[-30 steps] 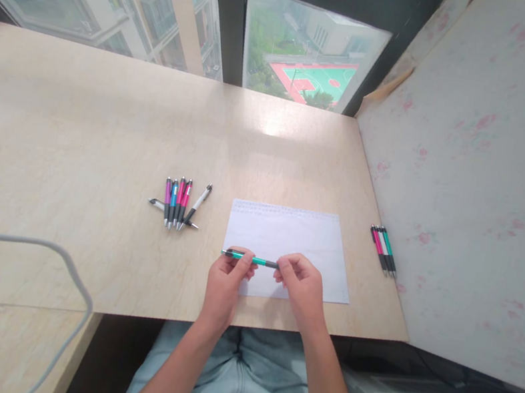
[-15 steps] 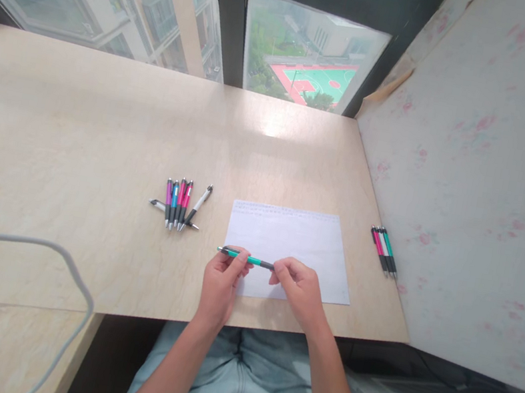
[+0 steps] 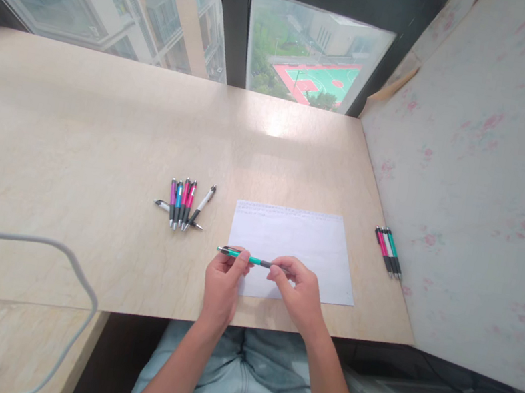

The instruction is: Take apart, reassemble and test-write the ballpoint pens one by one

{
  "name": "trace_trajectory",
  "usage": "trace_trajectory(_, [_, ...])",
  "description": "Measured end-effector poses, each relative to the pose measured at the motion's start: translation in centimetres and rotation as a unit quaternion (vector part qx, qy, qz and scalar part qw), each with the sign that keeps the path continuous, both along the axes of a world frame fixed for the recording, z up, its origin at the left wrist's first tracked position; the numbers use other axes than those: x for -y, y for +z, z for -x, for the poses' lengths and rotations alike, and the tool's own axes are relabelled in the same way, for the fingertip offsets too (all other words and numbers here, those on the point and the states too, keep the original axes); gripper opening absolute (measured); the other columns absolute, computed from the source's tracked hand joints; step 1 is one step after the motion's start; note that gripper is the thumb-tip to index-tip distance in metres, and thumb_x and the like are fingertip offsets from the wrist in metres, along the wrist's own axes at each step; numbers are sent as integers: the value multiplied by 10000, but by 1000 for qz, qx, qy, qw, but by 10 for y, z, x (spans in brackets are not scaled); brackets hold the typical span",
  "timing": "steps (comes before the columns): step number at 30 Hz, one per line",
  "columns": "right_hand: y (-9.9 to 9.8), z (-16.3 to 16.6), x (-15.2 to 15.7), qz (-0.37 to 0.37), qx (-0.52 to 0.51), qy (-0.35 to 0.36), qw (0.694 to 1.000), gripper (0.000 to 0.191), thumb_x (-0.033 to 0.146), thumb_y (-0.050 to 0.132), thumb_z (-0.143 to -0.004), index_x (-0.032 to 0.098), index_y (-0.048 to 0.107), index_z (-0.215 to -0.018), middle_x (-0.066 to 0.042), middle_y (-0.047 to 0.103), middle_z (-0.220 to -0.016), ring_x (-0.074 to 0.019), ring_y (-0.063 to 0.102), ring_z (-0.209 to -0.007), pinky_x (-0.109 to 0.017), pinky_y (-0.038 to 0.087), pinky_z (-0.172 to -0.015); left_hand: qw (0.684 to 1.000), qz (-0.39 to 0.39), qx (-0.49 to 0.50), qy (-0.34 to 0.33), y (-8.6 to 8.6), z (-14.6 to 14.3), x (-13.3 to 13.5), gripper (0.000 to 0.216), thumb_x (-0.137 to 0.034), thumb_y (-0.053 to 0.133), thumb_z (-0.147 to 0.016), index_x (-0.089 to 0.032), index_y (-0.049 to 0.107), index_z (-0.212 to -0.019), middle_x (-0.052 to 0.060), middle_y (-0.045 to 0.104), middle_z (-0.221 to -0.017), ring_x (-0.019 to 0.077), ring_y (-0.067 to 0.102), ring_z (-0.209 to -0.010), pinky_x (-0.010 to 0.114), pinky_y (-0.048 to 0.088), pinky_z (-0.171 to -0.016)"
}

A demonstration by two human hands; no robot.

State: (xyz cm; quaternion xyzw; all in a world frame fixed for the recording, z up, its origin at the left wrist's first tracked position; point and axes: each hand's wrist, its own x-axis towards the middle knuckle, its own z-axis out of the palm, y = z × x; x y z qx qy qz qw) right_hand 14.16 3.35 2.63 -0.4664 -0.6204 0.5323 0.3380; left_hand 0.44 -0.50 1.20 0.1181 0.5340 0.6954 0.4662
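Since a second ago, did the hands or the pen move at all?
Only a little. Both hands, left hand and right hand, slid the green pen slightly leftward, so its left end now pokes past the paper edge. They keep gripping it by both ends, level above the sheet. The pens at left and the pens at right lie as before.

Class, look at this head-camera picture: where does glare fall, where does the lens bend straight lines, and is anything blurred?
Head view: a glare patch sits on the desk below the window; the desk's edges bow, a wide-angle effect; the hands and pen are sharp; writing on the paper is too faint to read.
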Motion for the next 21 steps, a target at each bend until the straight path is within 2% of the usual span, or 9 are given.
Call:
trace_trajectory(1, [0, 0, 0, -3, -7, -11, 1000, 150, 362, 650, -841, 215, 656, -869, -38, 691, -844, -189, 645, -802, -285, 498, -684, 1000, -3, 8, -3, 0, 0, 0, 238, -343, 778, -724, -160, 654, -813, -25, 594, -660, 90, 526, -616, 223, 416, -632])
trace_trajectory(3, [-1, -1, 0, 1, -25, -23, 999, 252, 338, 725, -772, 230, 625, -976, -40, 681, -932, -195, 641, -871, -271, 498, -667, 1000, -8, 24, -12, 1, 0, -1, 236, -340, 776, -726, -159, 654, -815, -23, 594, -665, 87, 524, -616, 219, 414, -631])
trace_trajectory(5, [-1, -1, -1, 24, -41, -15, 999, 297, 356, 709, -793, 236, 594, -1040, -22, 679, -862, -180, 644, -807, -258, 485, -625, 999, -9, 31, -23, 3, 0, -2, 241, -343, 780, -720, -157, 653, -806, -21, 592, -664, 87, 522, -612, 220, 411, -626])
trace_trajectory(7, [-1, -1, -1, 38, -45, -2, 998, 187, 393, 594, -887, 220, 617, -954, -1, 658, -717, -154, 621, -674, -258, 470, -602, 999, -7, 32, -29, 4, 0, -3, 248, -349, 783, -714, -157, 651, -801, -21, 592, -659, 88, 521, -606, 223, 411, -624])
trace_trajectory(10, [-1, -1, -3, 26, -24, -8, 999, 303, 405, 504, -941, 201, 627, -753, -2, 631, -623, -144, 592, -597, -270, 468, -604, 999, 2, 33, -31, 4, -1, -3, 261, -350, 792, -701, -157, 653, -809, -22, 597, -659, 89, 528, -606, 226, 412, -623])
trace_trajectory(14, [-1, -3, -4, -10, -5, -42, 999, 150, 351, 620, -870, 213, 680, -877, -31, 694, -781, -177, 644, -731, -291, 501, -654, 998, 3, 50, -32, 2, 0, -2, 251, -335, 786, -718, -159, 655, -840, -23, 599, -669, 86, 539, -619, 216, 409, -622])
trace_trajectory(17, [3, -5, -5, -71, 1, -22, 997, 95, 281, 626, -852, 231, 696, -893, -51, 703, -907, -194, 642, -837, -300, 507, -667, 997, -4, 70, -34, 0, 0, -2, 235, -328, 773, -739, -159, 658, -855, -18, 602, -675, 84, 538, -624, 210, 407, -615])
trace_trajectory(21, [9, -6, -7, -107, -18, -10, 994, 97, 240, 598, -857, 239, 693, -874, -57, 697, -918, -200, 637, -865, -307, 506, -661, 991, -32, 105, -70, -1, -1, 0, 226, -327, 766, -748, -168, 671, -878, -3, 622, -699, 88, 539, -632, 217, 422, -623])
